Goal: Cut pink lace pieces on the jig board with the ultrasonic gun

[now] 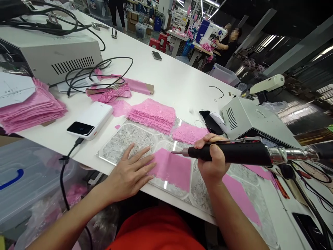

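Observation:
My left hand [130, 172] lies flat with fingers spread on the clear plastic sheet [114, 147], its fingertips pressing the left edge of a pink lace piece [173, 169]. My right hand [212, 163] is wrapped round the black handle of a cutting tool [234, 152]. The tool's metal tip [178, 151] points left, just above the lace piece's top edge. A stack of pink lace pieces [153, 114] sits just beyond, with a single piece [188, 133] beside it.
A white power bank [90, 120] with a cable lies left. Grey machine boxes stand at far left [54, 55] and right [247, 118]. More pink fabric stacks [31, 111] lie left. A phone [156, 55] sits far back. A person works at a distant sewing table.

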The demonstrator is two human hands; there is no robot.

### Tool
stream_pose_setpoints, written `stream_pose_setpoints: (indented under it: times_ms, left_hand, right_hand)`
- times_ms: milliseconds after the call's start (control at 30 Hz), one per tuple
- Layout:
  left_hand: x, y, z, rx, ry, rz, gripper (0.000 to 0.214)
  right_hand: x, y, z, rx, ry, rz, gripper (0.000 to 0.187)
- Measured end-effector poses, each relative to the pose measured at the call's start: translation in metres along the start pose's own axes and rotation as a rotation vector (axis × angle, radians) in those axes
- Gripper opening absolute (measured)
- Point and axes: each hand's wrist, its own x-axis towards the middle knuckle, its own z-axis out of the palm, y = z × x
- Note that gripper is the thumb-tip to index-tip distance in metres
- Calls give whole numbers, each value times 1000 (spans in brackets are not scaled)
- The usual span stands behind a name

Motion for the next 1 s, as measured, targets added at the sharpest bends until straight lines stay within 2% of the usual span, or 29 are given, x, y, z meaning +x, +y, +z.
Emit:
stream_pose_setpoints:
  times_ms: [200,367,533,767,1000]
  left_hand:
    - [-22,-8,-13,11,-50,45,38]
    - [-26,-10,-14,15,-83,56,37]
    - [-26,-9,-11,37,-90,43,36]
    - [-27,-7,-9,-4,-42,-4,37]
    - [-29,-6,-15,-11,-56,13,39]
  right_hand:
    - [1,-1,17,70,-55,29,7]
    - [-5,5,29,82,-119,52,8]
    - [-9,7,31,67,-126,70,9]
    - [-10,6,34,47,-120,88,8]
    - [-9,5,35,50,-104,79,6]
